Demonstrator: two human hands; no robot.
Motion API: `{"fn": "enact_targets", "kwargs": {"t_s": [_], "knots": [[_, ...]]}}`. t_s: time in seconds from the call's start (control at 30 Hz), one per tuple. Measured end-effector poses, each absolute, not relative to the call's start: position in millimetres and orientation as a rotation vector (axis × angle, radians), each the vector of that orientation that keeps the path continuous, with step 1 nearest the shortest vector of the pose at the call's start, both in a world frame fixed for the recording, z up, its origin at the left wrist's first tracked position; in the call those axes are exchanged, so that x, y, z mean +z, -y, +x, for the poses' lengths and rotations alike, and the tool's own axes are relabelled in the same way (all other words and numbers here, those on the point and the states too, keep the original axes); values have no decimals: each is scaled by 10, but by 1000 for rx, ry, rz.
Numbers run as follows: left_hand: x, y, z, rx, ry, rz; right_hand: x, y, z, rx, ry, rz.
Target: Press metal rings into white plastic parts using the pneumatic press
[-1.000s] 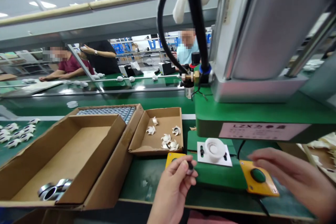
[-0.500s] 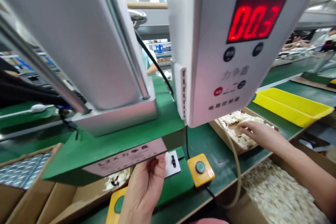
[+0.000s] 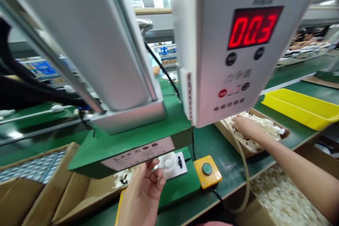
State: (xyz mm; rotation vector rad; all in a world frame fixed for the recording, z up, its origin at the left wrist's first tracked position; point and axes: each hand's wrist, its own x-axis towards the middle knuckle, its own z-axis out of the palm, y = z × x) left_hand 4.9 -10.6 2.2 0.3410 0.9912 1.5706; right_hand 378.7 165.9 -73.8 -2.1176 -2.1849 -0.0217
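Observation:
My left hand (image 3: pixel 144 187) is in front of the green press, its fingers half curled and apart, with nothing visible between them. Just beyond its fingertips, a round white plastic part (image 3: pixel 168 162) sits on the white fixture plate (image 3: pixel 181 164) under the press head. I cannot tell whether the fingers touch that part. Over on the right, my right hand (image 3: pixel 245 126) reaches down into a cardboard box (image 3: pixel 237 144) of loose white pieces (image 3: pixel 265 126). Its fingertips are hidden among them.
A grey-white control box (image 3: pixel 212 77) with red digits hangs close in front. A yellow button box (image 3: pixel 208 172) stands right of the fixture, with a hose (image 3: pixel 246 180) beside it. A yellow tray (image 3: pixel 299 109) lies far right; an open carton (image 3: pixel 87 190) is at left.
My left hand has drawn back slightly from the fixture, and the round white part on the plate now shows. My right hand has moved farther into the box, fingers down among the pieces.

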Motion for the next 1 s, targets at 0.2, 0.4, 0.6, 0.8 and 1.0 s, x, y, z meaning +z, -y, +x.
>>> {"fn": "enact_targets", "kwargs": {"t_s": [0.2,0.4,0.6,0.8,1.0], "knots": [[-98,270,-93,1637,-1054,387,-575,-1294,3988,-19,2158,-1957],[-290,255,-154,1760,-1159,458,-123,-667,3193,31,1963,-1519],[-445,305,-134,1744,-1232,488,-142,-392,1884,242,2255,-812],[-601,362,-167,1726,-1244,533,-234,-481,1487,206,2369,-725],[-656,377,-195,1681,-1276,638,-317,-429,1563,-8,2414,-635]]}}
